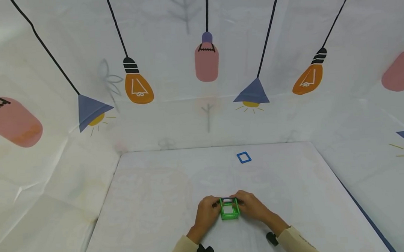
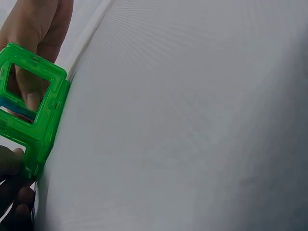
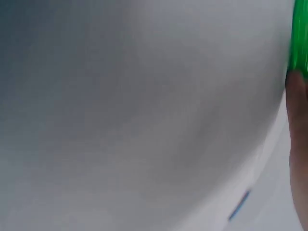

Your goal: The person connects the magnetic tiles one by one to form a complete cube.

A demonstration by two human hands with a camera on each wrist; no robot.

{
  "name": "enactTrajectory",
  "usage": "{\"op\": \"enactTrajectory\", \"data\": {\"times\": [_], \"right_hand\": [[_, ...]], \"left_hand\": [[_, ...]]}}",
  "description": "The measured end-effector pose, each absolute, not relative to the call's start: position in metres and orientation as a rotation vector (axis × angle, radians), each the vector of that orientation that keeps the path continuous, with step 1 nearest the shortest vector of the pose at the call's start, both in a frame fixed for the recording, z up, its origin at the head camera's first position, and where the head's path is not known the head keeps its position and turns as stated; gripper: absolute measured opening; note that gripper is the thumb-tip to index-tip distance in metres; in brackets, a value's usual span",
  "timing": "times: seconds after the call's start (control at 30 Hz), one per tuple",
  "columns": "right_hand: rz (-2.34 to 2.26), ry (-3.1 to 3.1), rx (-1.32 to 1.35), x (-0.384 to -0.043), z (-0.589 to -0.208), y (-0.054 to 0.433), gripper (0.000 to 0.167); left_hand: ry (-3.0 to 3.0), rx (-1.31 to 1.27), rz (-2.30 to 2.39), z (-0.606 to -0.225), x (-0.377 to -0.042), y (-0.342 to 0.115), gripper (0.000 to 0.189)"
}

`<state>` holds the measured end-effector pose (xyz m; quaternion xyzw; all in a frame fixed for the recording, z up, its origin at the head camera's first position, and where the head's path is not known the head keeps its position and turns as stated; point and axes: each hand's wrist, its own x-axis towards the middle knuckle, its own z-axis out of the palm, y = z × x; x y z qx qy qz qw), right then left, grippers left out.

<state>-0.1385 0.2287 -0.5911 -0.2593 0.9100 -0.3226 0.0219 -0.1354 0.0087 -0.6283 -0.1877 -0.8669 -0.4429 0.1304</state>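
A small box of green see-through square magnetic tiles stands on the table between both hands, with open window-like faces. A dark bluish edge runs along its far top side, and in the left wrist view a blue strip shows through a green window. My left hand grips the box's left side with bent fingers. From the right, my right hand pinches the opposite side near the top. Only a green edge and part of the right hand appear in the right wrist view.
A loose blue square tile lies flat toward the table's far edge, right of the box. The white table meets white sheet walls printed with lamps at the back and sides. Black wrist devices hang below the cuffs.
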Motion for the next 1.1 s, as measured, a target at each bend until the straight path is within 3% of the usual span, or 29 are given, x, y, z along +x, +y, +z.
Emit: {"op": "enactTrajectory", "data": {"times": [0.2, 0.47, 0.7, 0.9, 1.1], "right_hand": [[-0.944, 2.746, -0.675, -0.157, -0.576, 0.249, 0.029], [-0.924, 2.895, -0.261, -0.206, -0.568, 0.272, 0.022], [-0.88, 2.949, -0.054, -0.246, -0.574, 0.277, 0.039], [-0.701, 2.998, 0.078, -0.271, -0.58, 0.273, 0.062], [-0.756, 2.939, 0.213, -0.275, -0.581, 0.275, 0.074]], "left_hand": [[-2.573, -0.613, -1.342, -0.627, -0.135, 0.002, 0.026], [-2.692, -0.941, -1.505, -0.619, -0.133, -0.026, 0.068], [-2.787, -0.99, -1.458, -0.618, -0.13, -0.027, 0.091], [-2.793, -0.903, -1.335, -0.619, -0.124, -0.02, 0.083], [-2.813, -0.873, -1.334, -0.624, -0.12, -0.013, 0.08]]}}
